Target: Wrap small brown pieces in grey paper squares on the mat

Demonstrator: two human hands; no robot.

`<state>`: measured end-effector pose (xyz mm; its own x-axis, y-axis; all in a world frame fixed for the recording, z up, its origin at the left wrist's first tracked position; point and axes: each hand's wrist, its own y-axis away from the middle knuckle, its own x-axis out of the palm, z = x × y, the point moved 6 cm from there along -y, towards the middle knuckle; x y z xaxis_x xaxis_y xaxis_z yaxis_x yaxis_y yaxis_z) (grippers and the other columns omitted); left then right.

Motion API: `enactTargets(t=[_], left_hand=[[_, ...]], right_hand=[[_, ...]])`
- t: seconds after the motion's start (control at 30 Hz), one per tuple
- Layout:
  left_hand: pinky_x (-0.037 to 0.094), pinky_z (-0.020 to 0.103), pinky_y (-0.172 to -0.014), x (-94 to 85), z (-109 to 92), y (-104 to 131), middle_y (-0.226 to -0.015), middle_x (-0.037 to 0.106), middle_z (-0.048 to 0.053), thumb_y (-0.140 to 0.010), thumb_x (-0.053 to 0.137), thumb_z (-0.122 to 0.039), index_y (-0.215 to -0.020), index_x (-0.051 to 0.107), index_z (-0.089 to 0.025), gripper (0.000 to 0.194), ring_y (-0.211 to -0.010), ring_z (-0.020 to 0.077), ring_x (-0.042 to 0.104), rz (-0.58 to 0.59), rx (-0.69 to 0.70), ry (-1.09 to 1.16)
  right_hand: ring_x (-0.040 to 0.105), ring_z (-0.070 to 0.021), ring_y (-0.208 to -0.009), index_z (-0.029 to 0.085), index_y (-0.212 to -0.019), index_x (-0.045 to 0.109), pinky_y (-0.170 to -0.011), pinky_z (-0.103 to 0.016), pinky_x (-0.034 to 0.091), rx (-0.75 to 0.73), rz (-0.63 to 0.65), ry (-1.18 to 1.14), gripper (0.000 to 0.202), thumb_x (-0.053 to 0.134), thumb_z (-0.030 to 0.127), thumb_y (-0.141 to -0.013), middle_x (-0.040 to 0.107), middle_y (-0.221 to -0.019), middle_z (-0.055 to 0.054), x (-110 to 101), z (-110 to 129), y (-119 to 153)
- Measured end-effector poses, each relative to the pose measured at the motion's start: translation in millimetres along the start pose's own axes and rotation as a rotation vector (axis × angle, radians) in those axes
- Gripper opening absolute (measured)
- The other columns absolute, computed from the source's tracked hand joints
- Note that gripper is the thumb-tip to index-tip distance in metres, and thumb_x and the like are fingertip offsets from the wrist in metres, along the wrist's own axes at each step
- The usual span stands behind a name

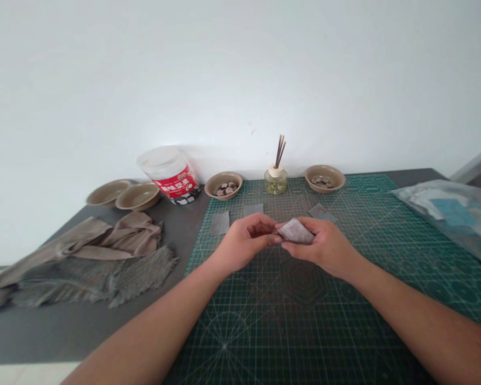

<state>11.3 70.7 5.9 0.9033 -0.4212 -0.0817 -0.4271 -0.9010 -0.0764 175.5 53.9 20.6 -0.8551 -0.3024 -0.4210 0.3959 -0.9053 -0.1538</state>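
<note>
A small pale grey pouch-like piece [297, 231], thin and fabric-looking, is held over the green cutting mat [264, 331]. My right hand [324, 246] wraps round its right side, thumb and fingers closed on it. At its left corner, the fingertips of my left hand [248, 238] pinch together. Whether anything is inside the piece is hidden. Beyond my hands lie flat grey squares of thin material: one at the left [220, 223], another behind it [253, 209], and a more see-through one [323, 213] near my right hand.
Along the wall stand a bowl of dark-rimmed slices [223, 186], a reed diffuser [276, 179], a bowl of small pieces [324, 178], and a tilted red-labelled jar [172, 176]. Two bowls [138, 197] and a fringed cloth [92, 262] lie left; a plastic bag [452, 206] lies right.
</note>
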Motion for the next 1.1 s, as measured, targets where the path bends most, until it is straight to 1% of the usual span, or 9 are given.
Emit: enactTargets(t=[0.07, 0.27, 0.5, 0.63, 0.7, 0.83, 0.9, 0.97, 1.1], left_hand=[[0.053, 0.027, -0.071, -1.6, 0, 0, -0.086, 0.074, 0.004, -0.078, 0.079, -0.025, -0.094, 0.067, -0.015, 0.022, -0.077, 0.0149, 0.068, -0.01, -0.003, -0.006], [0.047, 0.024, -0.061, -6.1, -2, 0, -0.082, 0.07, 0.003, -0.079, 0.078, -0.033, -0.1, 0.066, -0.016, 0.029, -0.069, 0.0127, 0.063, -0.053, 0.002, -0.11], [0.043, 0.023, -0.058, -5.4, -1, 1, -0.077, 0.067, 0.001, -0.081, 0.076, -0.035, -0.099, 0.065, -0.016, 0.029, -0.065, 0.0114, 0.059, -0.052, 0.009, -0.168], [0.041, 0.022, -0.057, -5.2, -5, 2, -0.075, 0.065, 0.0, -0.081, 0.076, -0.034, -0.097, 0.064, -0.016, 0.026, -0.064, 0.0102, 0.057, -0.059, 0.02, -0.175], [0.042, 0.021, -0.057, -5.1, -7, 2, -0.074, 0.065, -0.001, -0.081, 0.076, -0.034, -0.096, 0.064, -0.016, 0.026, -0.063, 0.0095, 0.056, -0.063, 0.02, -0.18], [0.043, 0.021, -0.057, -4.8, -6, 2, -0.074, 0.065, -0.001, -0.079, 0.078, -0.033, -0.096, 0.065, -0.016, 0.027, -0.063, 0.0092, 0.056, -0.064, 0.016, -0.188], [0.043, 0.021, -0.057, -4.9, -4, 2, -0.074, 0.065, -0.001, -0.078, 0.079, -0.032, -0.095, 0.065, -0.016, 0.027, -0.063, 0.0097, 0.057, -0.058, 0.006, -0.189], [0.042, 0.02, -0.055, -5.2, -1, 2, -0.072, 0.065, -0.001, -0.078, 0.079, -0.033, -0.094, 0.066, -0.016, 0.027, -0.062, 0.0099, 0.057, -0.049, -0.011, -0.201], [0.045, 0.022, -0.057, -6.0, 0, 2, -0.076, 0.068, 0.001, -0.077, 0.08, -0.034, -0.095, 0.066, -0.016, 0.028, -0.065, 0.0114, 0.06, -0.041, -0.021, -0.254]], right_hand=[[0.067, -0.0201, -0.078, 0.024, -0.106, 0.073, -0.069, -0.029, 0.049, -0.024, -0.025, 0.051, 0.026, 0.073, 0.032, -0.082, 0.075, -0.09, 0.0, 0, 3, 2], [0.071, -0.0212, -0.082, 0.028, -0.11, 0.067, -0.073, -0.031, 0.054, -0.077, -0.198, 0.144, 0.029, 0.073, 0.027, -0.081, 0.076, -0.097, -0.001, -5, 12, 9], [0.072, -0.024, -0.094, 0.029, -0.131, 0.055, -0.081, -0.035, 0.055, -0.095, -0.145, 0.103, 0.045, 0.066, 0.026, -0.087, 0.074, -0.113, -0.005, -4, 14, 10], [0.072, -0.0242, -0.095, 0.027, -0.11, 0.071, -0.083, -0.035, 0.055, -0.112, -0.095, 0.12, 0.022, 0.061, 0.027, -0.091, 0.076, -0.109, -0.004, -2, 14, 8], [0.071, -0.0238, -0.097, 0.027, -0.106, 0.073, -0.085, -0.034, 0.055, -0.131, -0.096, 0.111, 0.021, 0.062, 0.025, -0.089, 0.076, -0.11, -0.003, -2, 15, 6], [0.072, -0.0219, -0.086, 0.027, -0.105, 0.075, -0.078, -0.033, 0.055, -0.123, -0.126, 0.174, 0.024, 0.068, 0.022, -0.082, 0.078, -0.1, -0.002, -3, 13, 5], [0.072, -0.0222, -0.088, 0.028, -0.106, 0.075, -0.08, -0.033, 0.055, -0.129, -0.112, 0.182, 0.026, 0.071, 0.023, -0.081, 0.077, -0.102, -0.001, -2, 12, 4], [0.072, -0.0227, -0.09, 0.028, -0.105, 0.076, -0.082, -0.033, 0.055, -0.137, -0.094, 0.17, 0.025, 0.071, 0.025, -0.082, 0.077, -0.104, -0.001, -1, 11, 4], [0.073, -0.0214, -0.082, 0.029, -0.1, 0.078, -0.073, -0.03, 0.055, -0.097, -0.072, 0.143, 0.02, 0.067, 0.024, -0.084, 0.079, -0.095, 0.0, -2, 8, 4]])
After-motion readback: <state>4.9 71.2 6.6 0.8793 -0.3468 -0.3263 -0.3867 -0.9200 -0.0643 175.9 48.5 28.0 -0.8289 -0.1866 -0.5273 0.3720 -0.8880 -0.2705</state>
